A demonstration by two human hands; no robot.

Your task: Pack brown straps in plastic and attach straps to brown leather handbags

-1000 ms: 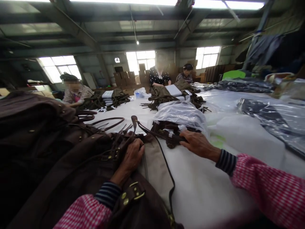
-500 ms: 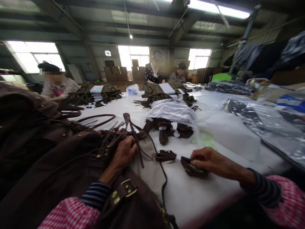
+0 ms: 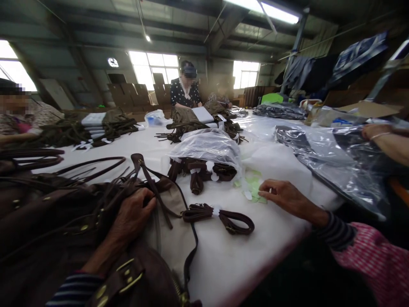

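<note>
Right hand (image 3: 286,199) beside green slips (image 3: 254,186).
The slips lie just left of its bent fingers, pinch unclear; the strap (image 3: 197,212) lies nearer, lengthwise between the hands. Left hand (image 3: 132,215): curled on bag (image 3: 27,230), grip unclear.

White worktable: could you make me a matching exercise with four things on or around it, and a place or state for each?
1. coiled dark-brown strap
2. pale green flat scraps
3. bare left hand
4. translucent plastic cover

A. by the bare right hand
B. over dark-brown strap bundles
C. white band round its middle
D. on the big dark-brown bag

1-C; 2-A; 3-D; 4-B
</note>
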